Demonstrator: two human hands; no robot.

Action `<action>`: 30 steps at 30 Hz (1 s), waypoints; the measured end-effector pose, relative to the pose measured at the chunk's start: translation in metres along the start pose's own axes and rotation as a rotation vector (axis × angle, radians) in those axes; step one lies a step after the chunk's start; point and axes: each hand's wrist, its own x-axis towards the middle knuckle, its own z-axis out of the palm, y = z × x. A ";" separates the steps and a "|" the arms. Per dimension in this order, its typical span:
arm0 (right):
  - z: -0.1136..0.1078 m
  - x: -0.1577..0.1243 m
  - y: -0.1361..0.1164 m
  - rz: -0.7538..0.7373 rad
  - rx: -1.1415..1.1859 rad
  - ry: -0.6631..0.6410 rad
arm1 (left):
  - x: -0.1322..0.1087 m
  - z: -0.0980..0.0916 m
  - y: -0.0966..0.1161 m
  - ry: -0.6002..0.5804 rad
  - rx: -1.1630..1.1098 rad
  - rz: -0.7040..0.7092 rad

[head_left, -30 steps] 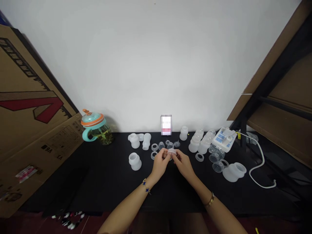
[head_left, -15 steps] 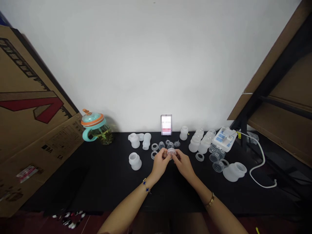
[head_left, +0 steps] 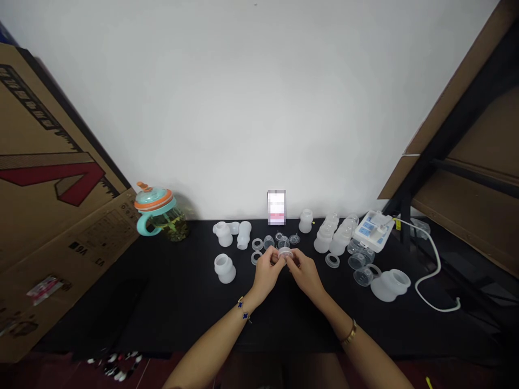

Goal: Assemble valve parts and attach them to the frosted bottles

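My left hand [head_left: 266, 273] and my right hand [head_left: 305, 272] meet over the black table [head_left: 182, 302], fingers pinched together on a small clear plastic ring part [head_left: 286, 253] held between them. Just behind the hands lie several small clear caps and rings [head_left: 257, 244]. A white silicone bottle [head_left: 224, 268] stands to the left of my left hand. A loose ring [head_left: 332, 261] lies to the right of my right hand.
A teal and orange jug [head_left: 159, 217] stands at the back left. White bottles [head_left: 334, 235], a white pump unit [head_left: 373, 229] with a cord [head_left: 434, 270] and a wide silicone cup [head_left: 390, 285] fill the right. Cardboard [head_left: 52, 189] leans left; a wooden shelf [head_left: 466, 162] stands right.
Both hands stay in place; the fingers shift slightly around the small clear part.
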 end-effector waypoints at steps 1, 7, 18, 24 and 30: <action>0.000 0.000 0.000 0.001 0.001 0.001 | 0.000 0.000 0.000 0.000 0.002 0.002; 0.001 0.000 0.001 0.000 0.007 -0.001 | -0.001 0.000 -0.001 0.008 0.020 0.012; 0.002 0.001 0.003 0.013 0.000 -0.017 | -0.001 0.000 -0.003 -0.002 0.110 0.037; 0.002 0.001 0.001 0.016 -0.012 0.003 | -0.002 0.000 -0.001 0.000 0.018 0.017; 0.001 0.000 -0.002 0.005 0.034 0.017 | -0.002 0.001 0.000 -0.040 -0.046 0.001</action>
